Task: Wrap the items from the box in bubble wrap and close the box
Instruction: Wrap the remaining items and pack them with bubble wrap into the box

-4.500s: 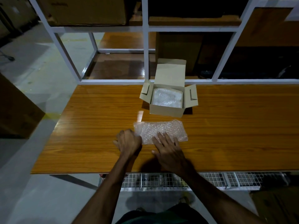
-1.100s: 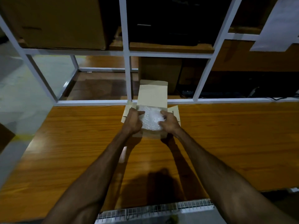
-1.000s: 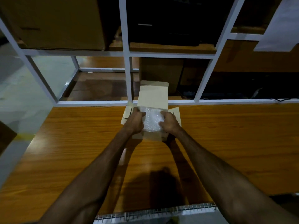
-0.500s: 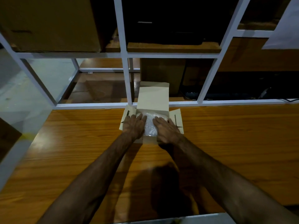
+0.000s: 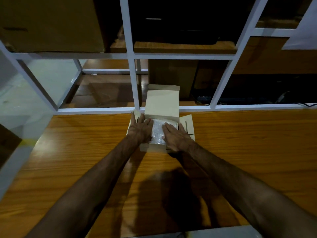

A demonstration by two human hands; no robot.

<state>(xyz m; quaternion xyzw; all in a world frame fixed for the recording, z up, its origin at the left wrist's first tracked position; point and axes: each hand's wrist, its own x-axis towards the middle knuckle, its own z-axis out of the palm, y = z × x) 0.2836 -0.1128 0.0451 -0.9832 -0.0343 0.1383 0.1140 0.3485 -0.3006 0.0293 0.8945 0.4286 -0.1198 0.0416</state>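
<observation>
A small tan cardboard box [image 5: 162, 103] stands open at the far edge of the wooden table [image 5: 240, 152], its lid upright and its side flaps spread. Inside lies a bubble-wrapped bundle [image 5: 157, 133], showing between my hands. My left hand [image 5: 141, 130] lies flat on the bundle's left part with straight fingers. My right hand [image 5: 175, 136] presses flat on its right part, fingers straight and pointing away from me. The box's inner sides are mostly hidden by both hands.
A white metal shelf frame [image 5: 135, 79] rises right behind the box. Large cardboard boxes [image 5: 51, 23] sit on the shelves above and behind. The table's left edge drops to a pale floor [image 5: 20, 103].
The hands carried the wrapped bundle from the near table into the box. Over the last second they went from gripping its sides to lying flat on top, pressing it down.
</observation>
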